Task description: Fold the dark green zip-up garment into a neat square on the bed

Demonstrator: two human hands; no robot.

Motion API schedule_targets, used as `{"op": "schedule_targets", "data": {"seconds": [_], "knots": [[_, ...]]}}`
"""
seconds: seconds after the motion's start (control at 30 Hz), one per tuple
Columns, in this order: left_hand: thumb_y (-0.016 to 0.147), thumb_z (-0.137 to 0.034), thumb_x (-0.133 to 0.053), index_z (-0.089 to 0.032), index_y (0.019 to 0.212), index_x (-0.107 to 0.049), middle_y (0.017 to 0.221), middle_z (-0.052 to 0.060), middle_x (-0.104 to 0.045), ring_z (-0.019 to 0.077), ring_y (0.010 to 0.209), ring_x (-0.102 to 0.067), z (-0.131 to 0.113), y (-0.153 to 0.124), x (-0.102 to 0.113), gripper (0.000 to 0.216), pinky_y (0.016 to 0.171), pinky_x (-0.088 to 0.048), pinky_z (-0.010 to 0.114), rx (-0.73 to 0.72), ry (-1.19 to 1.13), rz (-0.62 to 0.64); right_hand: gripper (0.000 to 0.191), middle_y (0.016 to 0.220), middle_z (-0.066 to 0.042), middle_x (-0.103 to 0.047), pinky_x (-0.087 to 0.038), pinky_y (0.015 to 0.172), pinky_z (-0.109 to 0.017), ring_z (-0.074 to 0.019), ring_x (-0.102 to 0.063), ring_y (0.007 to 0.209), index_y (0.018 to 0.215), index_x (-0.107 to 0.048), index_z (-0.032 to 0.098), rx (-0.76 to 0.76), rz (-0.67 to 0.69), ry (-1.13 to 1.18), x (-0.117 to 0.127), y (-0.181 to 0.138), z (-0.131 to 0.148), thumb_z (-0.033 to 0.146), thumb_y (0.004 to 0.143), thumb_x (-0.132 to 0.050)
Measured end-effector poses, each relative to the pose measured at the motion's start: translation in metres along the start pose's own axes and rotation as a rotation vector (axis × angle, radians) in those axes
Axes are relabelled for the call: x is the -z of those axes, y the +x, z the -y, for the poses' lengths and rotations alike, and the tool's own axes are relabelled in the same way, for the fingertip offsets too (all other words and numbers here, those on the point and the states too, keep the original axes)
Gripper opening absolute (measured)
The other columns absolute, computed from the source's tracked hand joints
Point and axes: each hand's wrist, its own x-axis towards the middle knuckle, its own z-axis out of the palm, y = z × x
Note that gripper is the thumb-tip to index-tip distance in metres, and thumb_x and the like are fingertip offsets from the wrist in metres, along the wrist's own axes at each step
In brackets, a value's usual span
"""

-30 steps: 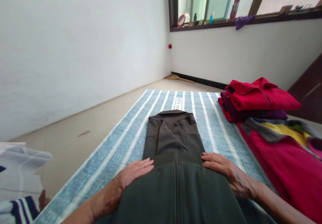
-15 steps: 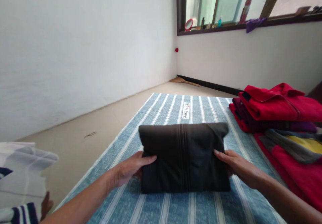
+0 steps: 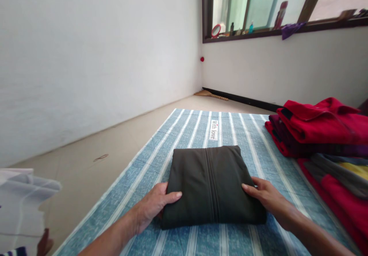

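Note:
A dark folded jacket [image 3: 195,187] with a zip down its middle lies nearly flat on the blue-and-white striped cloth [image 3: 198,129]. My left hand [image 3: 156,206] grips its left side, thumb on top and the fingers tucked out of sight beneath. On the opposite side my right hand [image 3: 264,194] holds the jacket in the same way, its thumb pressing the upper face. The jacket's underside is hidden.
To the right, folded red and purple clothes [image 3: 324,122] are stacked near a grey, yellow and red garment [image 3: 336,175]. White cloth [image 3: 25,202] shows at lower left. A broom [image 3: 211,94] lies by the far wall, under a window sill with small items.
The jacket's far part, raised and bent over before, has come down and now lies flatter, away from me. Both hands keep their hold on its sides.

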Motion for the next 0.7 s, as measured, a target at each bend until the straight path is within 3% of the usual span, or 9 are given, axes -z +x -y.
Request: {"op": "schedule_targets", "data": {"seconds": [0.13,0.3,0.5,0.7], "knots": [[0.069,-0.048,-0.072,-0.016,0.113,-0.063,0.106,0.009,-0.070,0.0266,0.095,-0.065,-0.0008,0.0010,-0.0025,0.056,0.082,-0.052,0.035,-0.023,-0.037,-0.020,0.050,0.091,-0.006,-0.071,-0.051,0.079,-0.034,-0.0230,-0.067,0.084,0.110,-0.061,0.016,0.068,0.004,0.045,-0.0022,-0.0002,-0.0010,0.052,0.075,-0.065],[0.070,-0.049,-0.071,-0.015,0.113,-0.062,0.101,0.010,-0.071,0.0263,0.089,-0.067,0.0057,0.0023,-0.0020,0.056,0.071,-0.053,0.031,0.023,-0.027,-0.050,0.051,0.086,-0.006,-0.072,-0.051,0.073,-0.032,-0.0229,-0.067,0.080,0.108,-0.062,0.016,0.027,-0.055,0.036,-0.0034,0.0007,-0.0044,0.053,0.074,-0.066],[0.073,-0.047,-0.069,-0.015,0.116,-0.061,0.103,0.010,-0.071,0.0272,0.091,-0.066,0.0008,0.0004,-0.0024,0.054,0.081,-0.052,0.036,-0.033,-0.049,-0.039,0.049,0.082,-0.004,-0.071,-0.051,0.071,-0.031,-0.0220,-0.067,0.079,0.108,-0.061,0.016,0.060,-0.054,0.033,-0.0042,0.0006,-0.0018,0.051,0.074,-0.066],[0.071,-0.048,-0.070,-0.015,0.114,-0.061,0.100,0.009,-0.071,0.0271,0.091,-0.066,-0.0008,-0.0002,-0.0067,0.055,0.083,-0.051,0.037,-0.035,-0.038,-0.107,0.048,0.083,-0.004,-0.071,-0.051,0.069,-0.031,-0.0217,-0.066,0.077,0.107,-0.062,0.017,0.065,-0.120,-0.043,-0.0048,0.0018,-0.0031,0.054,0.076,-0.063]]}}
